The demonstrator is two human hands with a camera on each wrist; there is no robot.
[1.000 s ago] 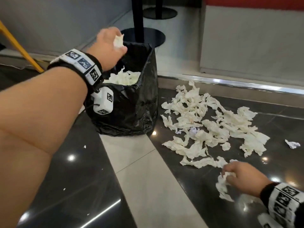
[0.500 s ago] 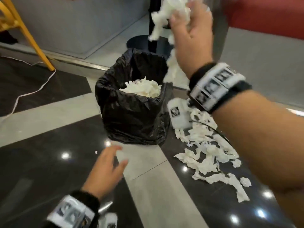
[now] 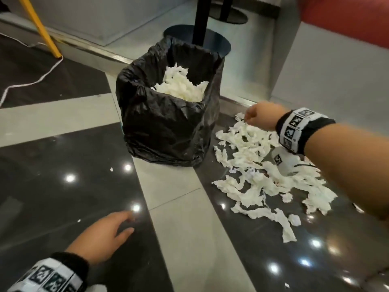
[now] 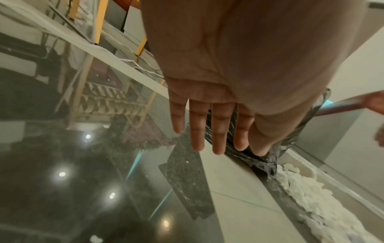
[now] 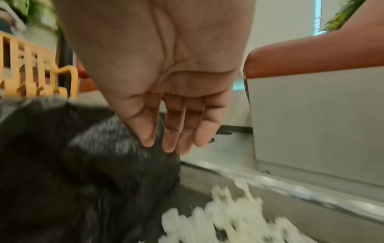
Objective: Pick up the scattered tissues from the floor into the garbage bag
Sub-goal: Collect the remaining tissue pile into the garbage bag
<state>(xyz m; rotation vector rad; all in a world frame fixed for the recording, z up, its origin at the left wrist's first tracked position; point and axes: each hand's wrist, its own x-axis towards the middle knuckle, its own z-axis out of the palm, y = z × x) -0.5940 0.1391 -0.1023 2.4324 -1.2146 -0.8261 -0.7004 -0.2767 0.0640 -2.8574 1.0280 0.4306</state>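
The black garbage bag (image 3: pixel 168 127) stands open on the floor, holding a heap of white tissues (image 3: pixel 183 87). Many torn tissues (image 3: pixel 263 175) lie scattered on the dark tile to its right. My right hand (image 3: pixel 252 118) hovers just right of the bag, over the far end of that pile. In the right wrist view the right hand (image 5: pixel 172 148) hangs with fingers relaxed and holds nothing, the bag (image 5: pixel 83 164) beside it and blurred tissues (image 5: pixel 228 213) below. My left hand (image 3: pixel 124 224) is low over the floor in front of the bag, its fingers (image 4: pixel 218 131) straight and empty.
A black table pole (image 3: pixel 200 17) on a round base (image 3: pixel 221 45) stands right behind the bag. A grey bench base (image 3: pixel 336 81) runs along the right. A yellow chair leg (image 3: pixel 40 28) and a white cable (image 3: pixel 31 82) are at the far left. Small tissue scraps dot the tiles.
My right hand, which held a bunch of tissues high over the bag, has let go of them and dropped to the pile right of the bag. The left hand stays low.
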